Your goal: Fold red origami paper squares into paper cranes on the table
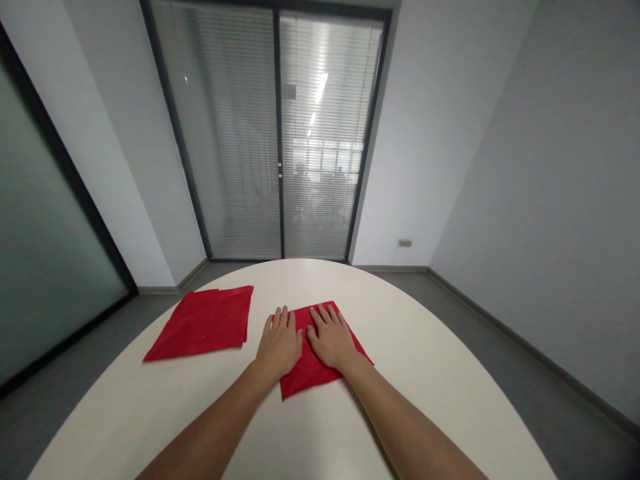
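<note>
A folded red cloth (pixel 313 370) lies flat on the white table in front of me. My left hand (pixel 281 341) rests palm down on its left side, fingers stretched forward and the thumb pointing inward. On the upper right part of the same cloth, my right hand (pixel 331 338) lies flat with its fingers spread. The two thumbs are close together but apart. Parts of the cloth are hidden beneath both hands. To the left, a second, larger stack of folded red cloth (pixel 205 323) lies with slightly uneven edges, and neither hand touches it.
The round white table (pixel 415 373) has a curved far edge. Beyond it stand glass panels with blinds (pixel 240 147) in a dark frame. A wall outlet (pixel 405 243) sits low on the right. Grey floor shows on both sides of the table.
</note>
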Demonstrator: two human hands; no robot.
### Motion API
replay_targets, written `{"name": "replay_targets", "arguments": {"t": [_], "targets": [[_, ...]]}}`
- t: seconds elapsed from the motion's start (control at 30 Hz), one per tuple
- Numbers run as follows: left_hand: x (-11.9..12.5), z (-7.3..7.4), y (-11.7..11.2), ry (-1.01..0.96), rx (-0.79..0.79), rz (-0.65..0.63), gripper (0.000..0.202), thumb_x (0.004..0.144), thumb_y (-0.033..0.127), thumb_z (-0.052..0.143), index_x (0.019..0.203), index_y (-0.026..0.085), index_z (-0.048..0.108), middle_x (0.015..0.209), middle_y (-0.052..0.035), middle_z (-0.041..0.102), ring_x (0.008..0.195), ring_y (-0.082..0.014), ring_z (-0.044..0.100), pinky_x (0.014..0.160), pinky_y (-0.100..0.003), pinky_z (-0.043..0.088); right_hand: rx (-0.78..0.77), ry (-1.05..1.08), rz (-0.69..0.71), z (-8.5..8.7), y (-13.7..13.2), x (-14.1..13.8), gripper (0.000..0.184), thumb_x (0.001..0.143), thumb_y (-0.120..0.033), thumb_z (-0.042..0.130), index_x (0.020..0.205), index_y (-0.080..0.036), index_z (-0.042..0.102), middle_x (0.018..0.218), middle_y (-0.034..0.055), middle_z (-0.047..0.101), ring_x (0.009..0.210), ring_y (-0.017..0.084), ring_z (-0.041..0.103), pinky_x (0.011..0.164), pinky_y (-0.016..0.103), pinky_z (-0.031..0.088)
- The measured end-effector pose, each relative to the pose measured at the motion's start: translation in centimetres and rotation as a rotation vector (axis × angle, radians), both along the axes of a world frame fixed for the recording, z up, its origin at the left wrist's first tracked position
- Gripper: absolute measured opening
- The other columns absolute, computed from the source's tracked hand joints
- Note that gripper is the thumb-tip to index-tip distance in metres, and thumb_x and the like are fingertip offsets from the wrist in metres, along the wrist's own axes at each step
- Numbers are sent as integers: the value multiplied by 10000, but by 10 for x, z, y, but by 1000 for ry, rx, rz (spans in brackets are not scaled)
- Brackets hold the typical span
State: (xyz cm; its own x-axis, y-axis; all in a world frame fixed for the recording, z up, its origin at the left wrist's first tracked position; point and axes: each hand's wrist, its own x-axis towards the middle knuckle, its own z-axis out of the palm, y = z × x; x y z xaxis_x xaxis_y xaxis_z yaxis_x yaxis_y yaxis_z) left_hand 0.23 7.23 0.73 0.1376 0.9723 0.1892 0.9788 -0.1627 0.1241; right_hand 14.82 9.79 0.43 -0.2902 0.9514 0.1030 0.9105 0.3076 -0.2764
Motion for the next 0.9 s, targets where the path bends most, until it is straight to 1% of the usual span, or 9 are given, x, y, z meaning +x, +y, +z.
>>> {"name": "replay_targets", "arguments": {"t": [0.1,0.17,0.27,0.37,0.53,0.6,0.67,0.77,0.9], "targets": [[11,2,-7,-24,12,-88,573,934,177,322,1483,33,404,1574,-174,371,1463,-270,342,1205,-420,265,15,-4,-70,0,1,0,599,1001,-442,328,1523,-157,396,1605,111,317,1496,328,227,1208,484,141],[18,1,-11,-40,-32,-132,563,944,182,304,1479,56,423,1568,-161,386,1462,-265,347,1199,-426,281,16,0,-92,1,3,4,594,1002,-445,322,1513,-158,414,1600,111,332,1493,326,235,1203,477,158],[21,-3,-12,-32,-43,-106,558,975,264,293,1484,78,426,1580,-160,360,1475,-294,316,1200,-486,261,-3,10,-79,4,8,13,583,1005,-439,315,1510,-167,420,1598,104,341,1488,305,253,1200,460,176],[19,-6,-9,-25,-29,-54,578,982,339,314,1493,89,419,1591,-159,338,1485,-313,285,1206,-500,238,-39,9,-82,5,13,21,608,1009,-461,303,1532,-158,371,1616,104,296,1502,295,221,1203,469,168],[18,-9,-8,-4,-23,-35,598,980,381,344,1508,106,400,1595,-161,330,1484,-328,282,1207,-500,229,-16,-15,-185,6,13,23,664,1009,-485,301,1539,-86,332,1616,158,270,1507,346,175,1201,545,88],[18,-10,-9,8,-9,-31,596,982,388,349,1509,116,400,1591,-157,342,1482,-327,289,1205,-499,234,68,-13,-149,7,10,20,617,1019,-434,298,1517,-78,374,1602,167,305,1505,332,186,1205,523,69],[19,-10,-11,20,3,-35,586,987,383,342,1509,124,401,1585,-153,358,1478,-322,298,1203,-495,242,133,6,-51,8,7,16,564,1031,-393,275,1502,-115,410,1601,140,323,1505,297,198,1209,490,84],[19,-9,-11,33,-7,-51,568,996,361,319,1504,124,412,1572,-156,379,1474,-318,310,1201,-501,244,69,19,50,7,5,13,548,1040,-396,242,1505,-162,415,1604,110,325,1500,287,226,1199,490,148],[11,-6,-4,63,-48,-32,566,998,327,298,1503,93,401,1581,-169,351,1482,-326,289,1197,-537,231,-35,4,44,2,7,12,580,1022,-434,299,1540,-177,352,1625,102,267,1507,304,206,1203,512,132]]}}
